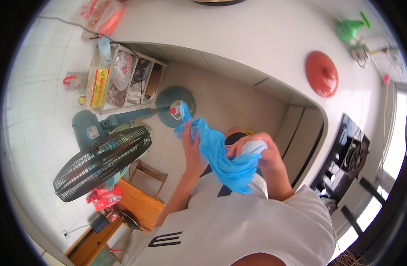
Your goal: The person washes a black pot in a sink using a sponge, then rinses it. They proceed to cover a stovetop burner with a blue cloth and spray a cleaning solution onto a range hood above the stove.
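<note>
A crumpled blue plastic bag (216,149) stretches between my two hands in front of my shirt. My right hand (270,153) grips a bunched, paler end of it, fingers curled around the film. My left hand (192,146) is at the other end, its fingers fairly straight against the film and its thumb hidden. A loose blue tip sticks out past the left fingertips. Just beyond that tip, a jug with a red cap (174,111) stands low by the round fan base (163,94), partly covered by the bag.
A standing fan (104,166) rises on my left, near a shelf rack (122,84) holding bags and boxes. Ahead curves a white counter (223,30) with a red lid (321,73) and a green spray bottle (349,30). A gas stove (346,153) sits right, a wooden table (140,202) left behind.
</note>
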Demonstrator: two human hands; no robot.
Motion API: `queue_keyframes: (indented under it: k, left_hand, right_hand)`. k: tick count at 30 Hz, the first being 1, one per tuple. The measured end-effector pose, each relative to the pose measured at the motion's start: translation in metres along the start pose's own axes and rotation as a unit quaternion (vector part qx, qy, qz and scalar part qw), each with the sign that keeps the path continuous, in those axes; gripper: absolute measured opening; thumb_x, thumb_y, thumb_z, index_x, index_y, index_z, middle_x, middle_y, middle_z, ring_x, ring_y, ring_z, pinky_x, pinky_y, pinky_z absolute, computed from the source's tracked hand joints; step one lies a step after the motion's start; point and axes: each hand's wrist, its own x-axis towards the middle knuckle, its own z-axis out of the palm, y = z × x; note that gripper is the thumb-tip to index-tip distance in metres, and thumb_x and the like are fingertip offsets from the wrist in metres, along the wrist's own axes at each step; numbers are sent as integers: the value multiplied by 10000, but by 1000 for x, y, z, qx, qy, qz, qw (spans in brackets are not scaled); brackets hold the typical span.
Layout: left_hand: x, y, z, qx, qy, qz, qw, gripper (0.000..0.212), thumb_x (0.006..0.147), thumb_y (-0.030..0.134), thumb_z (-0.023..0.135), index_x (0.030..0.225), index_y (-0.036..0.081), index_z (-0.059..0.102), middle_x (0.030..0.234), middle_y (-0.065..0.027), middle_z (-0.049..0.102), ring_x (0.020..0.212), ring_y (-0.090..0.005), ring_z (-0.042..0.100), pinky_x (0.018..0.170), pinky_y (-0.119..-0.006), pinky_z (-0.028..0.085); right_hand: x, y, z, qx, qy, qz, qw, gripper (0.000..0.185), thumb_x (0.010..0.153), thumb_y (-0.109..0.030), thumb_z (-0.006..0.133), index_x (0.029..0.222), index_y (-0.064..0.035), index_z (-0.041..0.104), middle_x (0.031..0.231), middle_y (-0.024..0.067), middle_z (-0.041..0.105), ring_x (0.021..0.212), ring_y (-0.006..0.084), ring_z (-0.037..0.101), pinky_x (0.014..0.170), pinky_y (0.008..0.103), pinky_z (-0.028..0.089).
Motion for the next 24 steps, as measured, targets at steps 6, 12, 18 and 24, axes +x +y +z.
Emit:
queue_keyframes:
  k: [6,12,18,24]
  left_hand:
    - [25,74,17,-327,41,82,940,415,751,86,708,1109,48,503,1018,-125,585,1038,-315,541,995,-444,357]
    - [27,143,34,-147,107,277,943,169,706,5,634,863,52,592,787,-95,566,749,-291,562,739,-383,459]
    - [36,217,50,-138,96,428,888,113,718,41,600,826,47,567,704,-100,536,680,-296,540,651,-390,424]
    - [54,285,54,-17,-191,420,887,308,644,105,761,903,48,606,725,-111,588,663,-318,547,612,-362,445]
  right_hand:
    - [-118,-95,75,94,101,-204,969,264,814,-355,550,737,-110,487,657,29,527,671,204,572,877,498,409]
    - [-284,-146,119,-30,23,-402,915,373,751,-374,706,680,-92,472,623,32,467,644,181,562,693,382,503]
    - [-454,-115,177,-126,-13,-634,763,217,817,-174,661,742,-66,488,678,22,461,642,126,578,698,323,543]
    - [-555,-37,196,-126,303,-798,506,199,820,-244,594,806,-55,532,792,66,477,895,188,537,774,359,494]
